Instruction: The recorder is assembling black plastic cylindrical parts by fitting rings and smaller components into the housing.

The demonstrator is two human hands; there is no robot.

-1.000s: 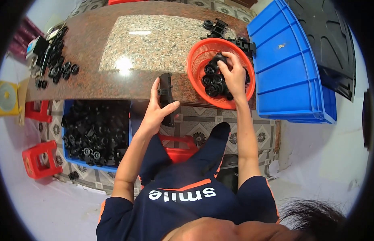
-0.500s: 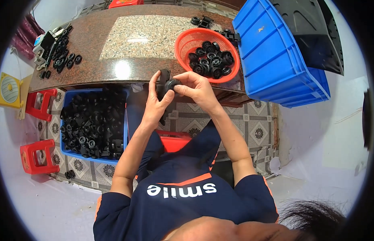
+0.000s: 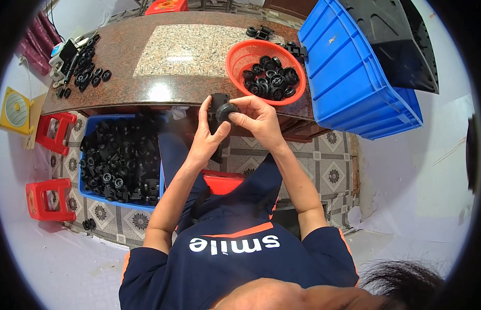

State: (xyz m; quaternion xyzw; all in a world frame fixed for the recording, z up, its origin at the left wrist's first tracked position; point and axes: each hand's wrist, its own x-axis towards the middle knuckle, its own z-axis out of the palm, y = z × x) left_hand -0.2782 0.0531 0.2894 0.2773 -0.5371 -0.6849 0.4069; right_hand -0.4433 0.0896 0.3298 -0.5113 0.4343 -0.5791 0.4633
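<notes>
Between my hands, just off the near edge of the table, is a long black plastic part (image 3: 219, 99). My left hand (image 3: 207, 137) is closed on it, thumb on one side and fingers on the other. With thumb and fingers my right hand (image 3: 257, 122) grips a round black wheel (image 3: 227, 111) against that part. Whether the wheel is fixed to it I cannot tell. Beyond my right hand stands a red plastic basket (image 3: 233, 54) with several black wheels (image 3: 276, 80) inside.
A blue crate (image 3: 349, 67) leans at the right, a black panel (image 3: 390, 44) above it. Left of my legs a blue bin (image 3: 84, 187) holds many black parts. Loose wheels (image 3: 95, 81) lie on the table (image 3: 121, 93) at the left. Red stools (image 3: 46, 199) stand on the patterned floor.
The wheel and my right hand have come slightly lower and nearer to me, and the wheel's face now shows more. My left hand keeps its hold on the black part.
</notes>
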